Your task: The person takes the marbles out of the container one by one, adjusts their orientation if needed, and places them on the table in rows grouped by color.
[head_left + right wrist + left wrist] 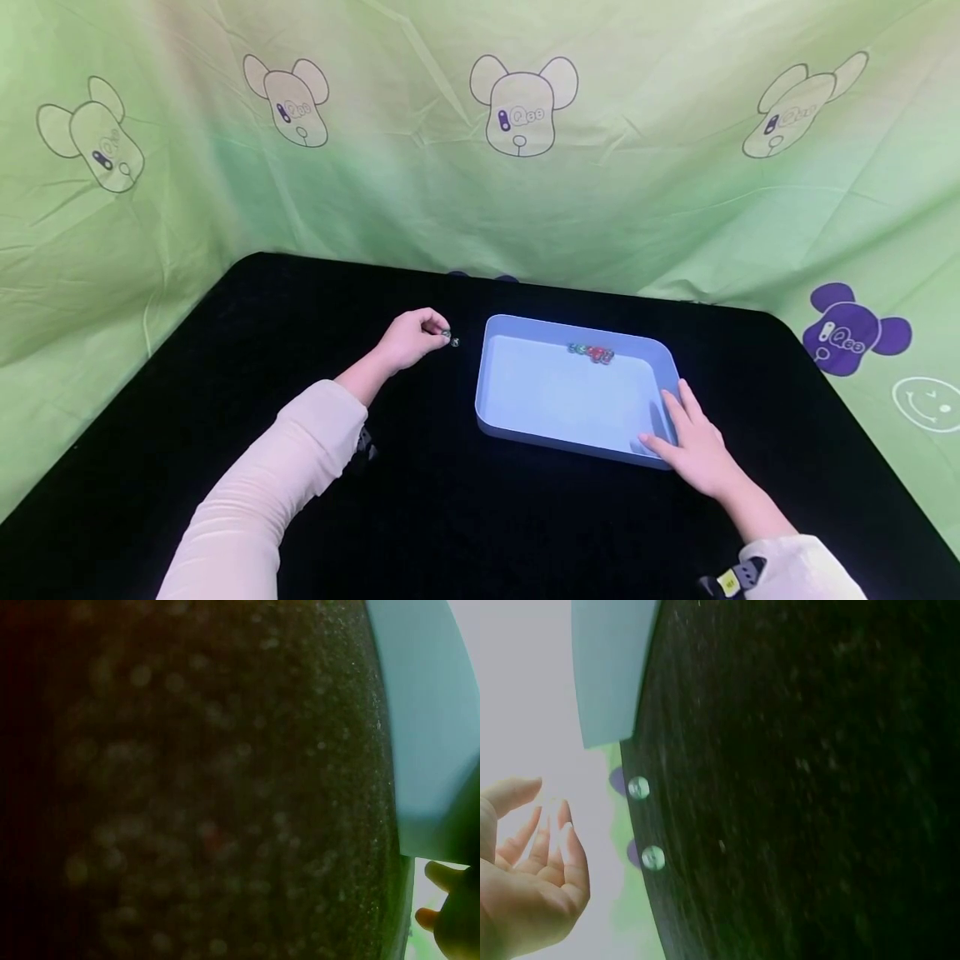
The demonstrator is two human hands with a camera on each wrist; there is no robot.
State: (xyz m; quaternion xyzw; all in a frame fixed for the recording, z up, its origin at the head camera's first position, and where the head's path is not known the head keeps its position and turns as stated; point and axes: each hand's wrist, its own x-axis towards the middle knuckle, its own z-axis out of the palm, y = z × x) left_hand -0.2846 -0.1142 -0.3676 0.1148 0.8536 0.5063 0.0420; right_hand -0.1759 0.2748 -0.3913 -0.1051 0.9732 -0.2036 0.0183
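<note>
My left hand reaches over the black table, left of a blue tray. Its thumb and fingers are loosely bent and apart, with a gap between them in the left wrist view. Close by its fingertips lie two clear glass marbles with green in them, one marble nearer the tray and another marble beside it. My right hand rests at the tray's near right corner, fingers along the right wall and thumb over the near rim. Inside the tray, a cluster of green and red marbles sits by the far wall.
Black cloth covers the table. A green curtain printed with bear heads hangs behind the table and along both sides. A strapped device is worn on the right wrist.
</note>
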